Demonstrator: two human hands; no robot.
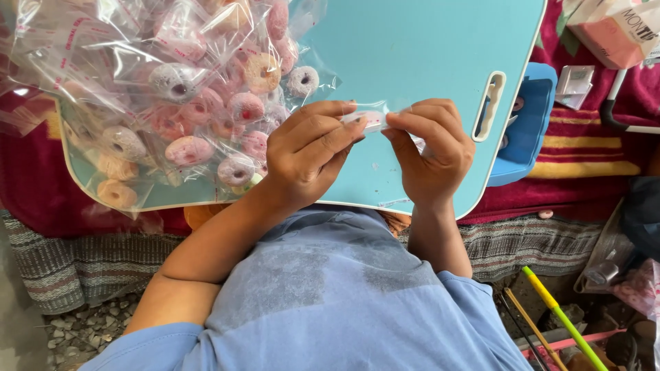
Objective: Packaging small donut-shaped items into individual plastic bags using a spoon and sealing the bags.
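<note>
My left hand [307,152] and my right hand [432,148] meet over a light blue board [412,48] with a handle slot. Between the fingertips of both hands is a small clear plastic packet [371,121] with something pale inside; both hands pinch it. Left of my hands lies a heap of small clear bags [172,89] filled with pink, orange and white ring-shaped sweets, covering the board's left part.
The board rests on a red striped cloth [584,158]. A blue box [529,124] sits under the board's right edge. A pink-and-white package [612,31] lies at top right. Green and orange sticks [560,319] lie at lower right beside dark clutter. Gravel shows at lower left.
</note>
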